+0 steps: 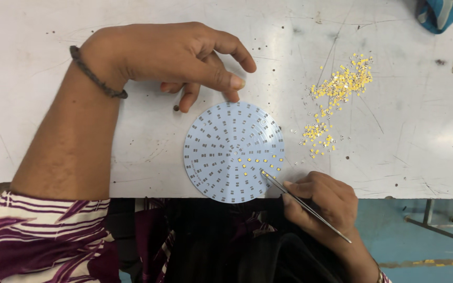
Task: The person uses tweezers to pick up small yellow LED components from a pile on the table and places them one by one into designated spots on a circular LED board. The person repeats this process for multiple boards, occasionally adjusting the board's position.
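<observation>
From the head camera, a round pale-blue circuit board printed with rings of small grey pads [226, 149] lies flat near the front edge of a scratched white worktable [53, 131]. The left hand [176, 55] hovers at the board's far rim, thumb and forefinger curled toward each other with the fingertips touching or just above the edge; whether they pinch it I cannot tell. The right hand [323, 202] grips thin metal tweezers [305, 204], whose long axis runs from the lower right up to the left, tip resting on the board's lower right part among a few small yellow square chips [260, 161] already set there. A loose scatter of the same yellow chips [339, 86] lies to the board's right, nearer the right hand.
</observation>
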